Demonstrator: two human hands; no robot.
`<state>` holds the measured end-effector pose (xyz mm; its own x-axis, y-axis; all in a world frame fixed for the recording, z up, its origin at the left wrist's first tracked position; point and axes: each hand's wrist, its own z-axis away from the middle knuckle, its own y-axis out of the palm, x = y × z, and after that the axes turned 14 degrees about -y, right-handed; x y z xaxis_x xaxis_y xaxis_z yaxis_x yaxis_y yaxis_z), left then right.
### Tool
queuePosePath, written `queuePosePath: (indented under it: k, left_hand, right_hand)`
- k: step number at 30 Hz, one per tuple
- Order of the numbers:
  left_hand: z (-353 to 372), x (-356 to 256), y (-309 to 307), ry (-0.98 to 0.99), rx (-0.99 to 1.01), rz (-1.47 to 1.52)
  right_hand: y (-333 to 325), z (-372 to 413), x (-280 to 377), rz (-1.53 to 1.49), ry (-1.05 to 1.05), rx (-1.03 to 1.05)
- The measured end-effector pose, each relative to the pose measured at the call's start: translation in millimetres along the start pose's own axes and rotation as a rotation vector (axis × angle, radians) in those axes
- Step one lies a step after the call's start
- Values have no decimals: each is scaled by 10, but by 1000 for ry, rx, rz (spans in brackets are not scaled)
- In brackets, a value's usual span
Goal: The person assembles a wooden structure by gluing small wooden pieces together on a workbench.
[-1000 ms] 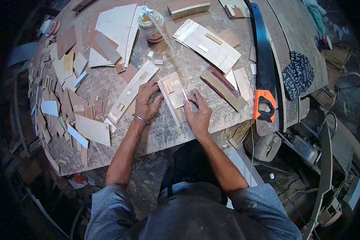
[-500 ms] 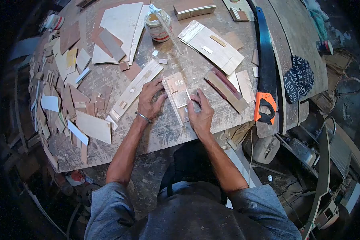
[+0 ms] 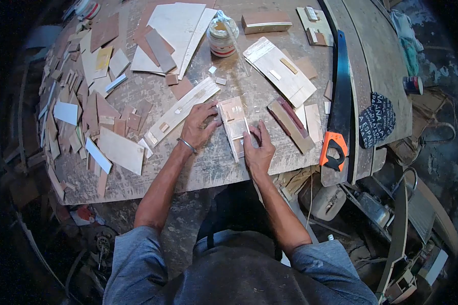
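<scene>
Near the front edge of the workbench, a small wooden assembly [image 3: 234, 113] with raised side strips lies between my two hands. My left hand [image 3: 200, 124], a metal bracelet at its wrist, grips the long left side with curled fingers. On the opposite side, the thumb and fingers of my right hand [image 3: 259, 151] close against the right-hand strip. A long pale board [image 3: 180, 113] with small blocks on it lies just beyond my left hand. To the right of my right hand rests a wooden block with a dark red strip [image 3: 291, 125].
An open jar [image 3: 222, 40] with a smeared rim stands at the back. A handsaw [image 3: 339, 101] with an orange handle lies on the right, beside a patterned cloth cap [image 3: 377, 120]. Wood offcuts [image 3: 121, 150] cover the left side. A wide pale panel [image 3: 280, 71] lies behind the red-stripped block.
The camera view has shifted, so the bench things sit differently in frame. The assembly stands slightly straighter to me; both hands stay on its sides.
</scene>
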<state>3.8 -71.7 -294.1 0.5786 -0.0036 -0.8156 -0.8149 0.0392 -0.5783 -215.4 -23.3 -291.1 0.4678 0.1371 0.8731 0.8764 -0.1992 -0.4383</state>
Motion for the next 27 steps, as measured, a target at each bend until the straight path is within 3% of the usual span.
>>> queuePosePath:
  k: [14,20,21,24,27]
  left_hand:
    - [19,59,-19,0,-5,35]
    - [128,211,75,2,-131,115]
    - [196,146,76,-80,-200,118]
    - [398,-430,23,-793,-185,438]
    - [573,-501,346,-845,-213,560]
  right_hand:
    - [-69,-101,73,-65,98,96]
    - [-106,-148,-25,-29,-45,208]
    - [-129,-164,-16,-26,-31,234]
    - [-141,-201,17,-77,20,233]
    - [-125,-221,46,-93,55,215]
